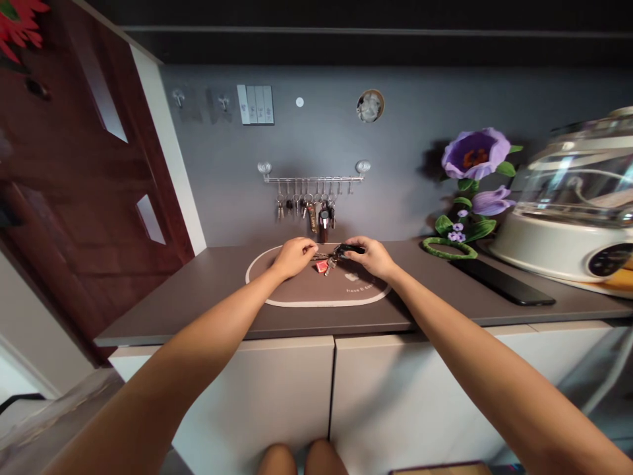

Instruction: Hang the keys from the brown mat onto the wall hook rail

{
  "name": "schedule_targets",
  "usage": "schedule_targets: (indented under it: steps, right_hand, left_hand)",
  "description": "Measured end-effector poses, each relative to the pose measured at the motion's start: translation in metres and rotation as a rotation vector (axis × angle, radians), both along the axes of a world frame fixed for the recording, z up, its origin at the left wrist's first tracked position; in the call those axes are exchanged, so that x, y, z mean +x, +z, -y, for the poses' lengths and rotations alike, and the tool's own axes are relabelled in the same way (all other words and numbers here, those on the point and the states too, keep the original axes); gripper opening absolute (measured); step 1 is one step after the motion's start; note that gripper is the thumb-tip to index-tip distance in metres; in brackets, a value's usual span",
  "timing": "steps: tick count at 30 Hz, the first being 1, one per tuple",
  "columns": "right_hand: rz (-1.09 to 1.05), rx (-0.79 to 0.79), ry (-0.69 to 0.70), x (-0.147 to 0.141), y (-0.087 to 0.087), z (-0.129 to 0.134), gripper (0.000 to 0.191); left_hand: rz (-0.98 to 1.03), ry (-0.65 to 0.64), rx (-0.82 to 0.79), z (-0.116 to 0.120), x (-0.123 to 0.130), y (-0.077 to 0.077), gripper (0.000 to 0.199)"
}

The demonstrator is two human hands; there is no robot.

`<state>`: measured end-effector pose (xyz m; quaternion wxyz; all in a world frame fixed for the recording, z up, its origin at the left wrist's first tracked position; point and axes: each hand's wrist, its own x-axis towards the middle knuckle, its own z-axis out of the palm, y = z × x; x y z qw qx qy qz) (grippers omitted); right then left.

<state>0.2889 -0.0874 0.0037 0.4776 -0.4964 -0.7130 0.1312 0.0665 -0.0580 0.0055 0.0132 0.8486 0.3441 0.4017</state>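
Both hands are just above an oval brown mat (297, 290) with a pale rim. Between them is a bunch of keys (330, 265) with a small red tag (322, 266). My left hand (295, 256) pinches the end of a thin strap or chain (322, 256) that runs to the bunch; its exact kind is too small to make out. My right hand (372, 257) has its thumb and fingers closed on a black key fob (352, 251) joined to the same bunch. The fingers partly cover the fob.
Behind the mat, a clear hook rail (316, 179) on the wall carries several hanging keys (304, 206). To the right are a purple fabric flower (475, 155), a black phone (504, 280) and a white appliance with a clear dome (558, 231). A dark shelf (346, 46) overhangs.
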Motion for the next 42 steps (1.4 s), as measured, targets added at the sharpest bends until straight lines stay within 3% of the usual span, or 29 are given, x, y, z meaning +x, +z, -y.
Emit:
schedule_targets:
  steps: [18, 30, 36, 42]
  right_hand:
    - [-0.303, 0.004, 0.15, -0.016, 0.01, -0.002, 0.033]
    - [-0.46, 0.0, 0.233, -0.034, 0.014, 0.003, 0.033]
    - [-0.501, 0.039, 0.214, -0.033, 0.013, 0.001, 0.03]
    - [-0.576, -0.005, 0.173, -0.031, 0.014, 0.002, 0.033]
  left_hand:
    - [0.05, -0.071, 0.025, 0.011, 0.014, 0.002, 0.019]
    - [0.076, 0.067, 0.117, 0.013, 0.017, 0.007, 0.02]
    - [0.064, 0.082, 0.209, 0.009, 0.014, 0.008, 0.019]
    - [0.123, 0.052, 0.196, 0.009, 0.01, 0.012, 0.021]
